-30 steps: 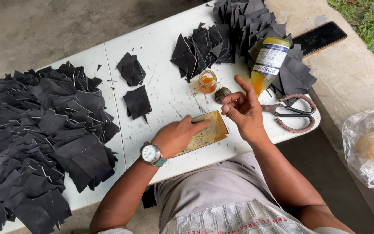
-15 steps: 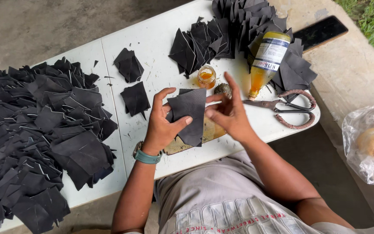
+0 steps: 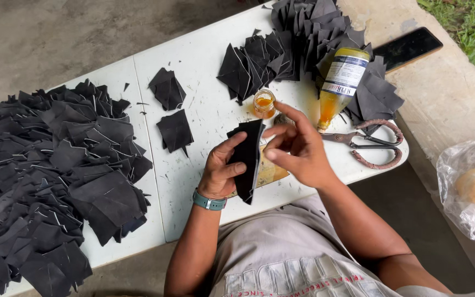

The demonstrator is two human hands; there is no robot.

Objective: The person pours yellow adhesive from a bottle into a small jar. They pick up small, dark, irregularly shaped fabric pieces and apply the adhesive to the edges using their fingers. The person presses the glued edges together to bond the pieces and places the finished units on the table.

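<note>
My left hand (image 3: pixel 222 169) holds a black leather-like cut piece (image 3: pixel 247 159) upright, edge toward me, above the white table (image 3: pixel 204 110). A teal watch is on that wrist. My right hand (image 3: pixel 295 148) hovers just right of the piece with fingers spread, fingertips near its upper edge, holding nothing I can see. Under the hands lies a yellowish stained board (image 3: pixel 270 171). A small open jar of orange glue (image 3: pixel 263 103) stands just beyond the hands, and a tilted bottle of yellow liquid (image 3: pixel 341 85) lies to its right.
A big heap of black cut pieces (image 3: pixel 56 176) covers the table's left. Two loose pieces (image 3: pixel 171 110) lie mid-table; more stacks (image 3: pixel 287 44) are at the far right. Scissors (image 3: pixel 369 143) lie by the right edge, a dark phone (image 3: pixel 408 47) on the concrete ledge, a plastic bag (image 3: pixel 468 187) to the right.
A second ago my left hand pressed flat on the board; it then picked up a black piece, now turned edge-on. My right hand has let go and opened beside it.
</note>
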